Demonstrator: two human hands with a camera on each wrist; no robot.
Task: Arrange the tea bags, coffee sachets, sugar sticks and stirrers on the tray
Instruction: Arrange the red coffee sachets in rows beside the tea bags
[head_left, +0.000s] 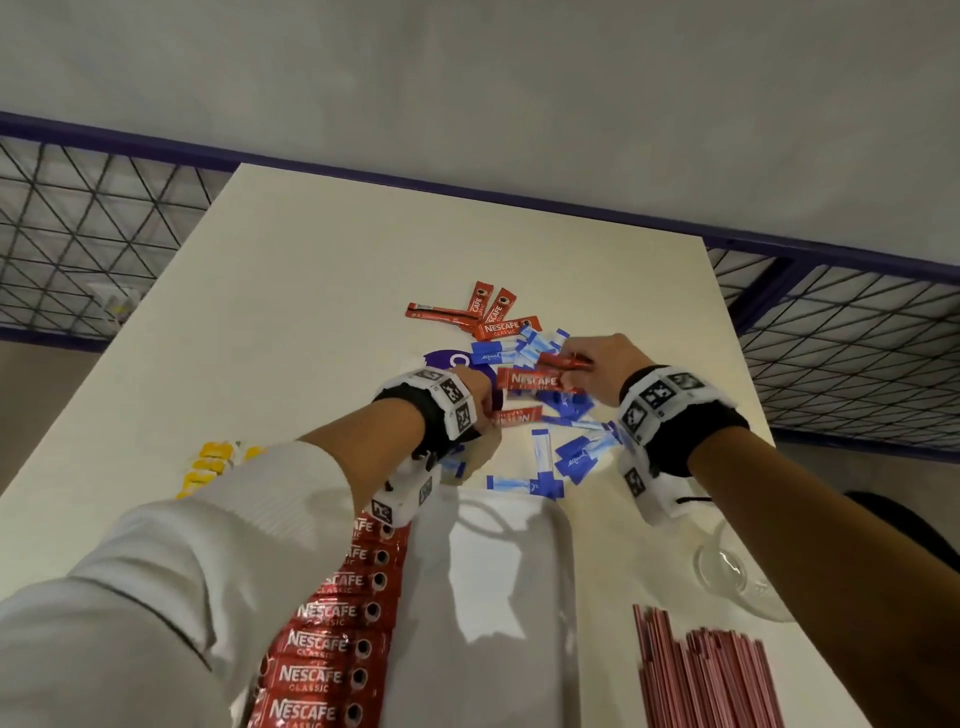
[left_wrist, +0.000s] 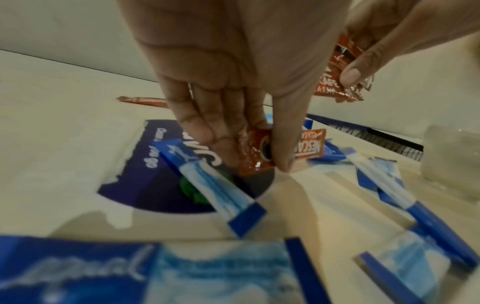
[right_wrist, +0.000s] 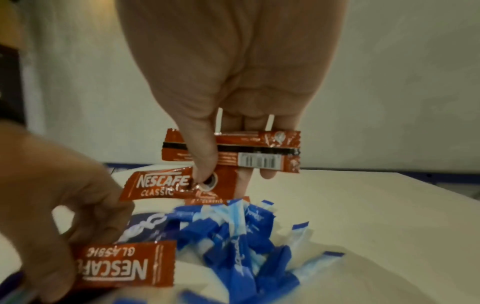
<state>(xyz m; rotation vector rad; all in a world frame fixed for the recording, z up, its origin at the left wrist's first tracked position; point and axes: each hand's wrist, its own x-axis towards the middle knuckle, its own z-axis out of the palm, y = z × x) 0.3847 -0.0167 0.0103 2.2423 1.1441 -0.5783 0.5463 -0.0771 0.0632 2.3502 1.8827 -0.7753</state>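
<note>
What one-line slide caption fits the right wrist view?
Right hand pinches red coffee sachets above blue sugar sticks; left hand holds another sachet.

Clear glass (head_left: 737, 571) upright on pale surface (head_left: 291, 312), near the right wrist. Wire mesh fence (head_left: 93, 228) beyond both hands.

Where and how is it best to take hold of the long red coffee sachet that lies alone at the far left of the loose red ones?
Probably by the left end of the long red coffee sachet. It lies flat on the table with that end free, while its right end runs under the other red sachets. Come from above with the left hand and pinch across its narrow width.
</note>
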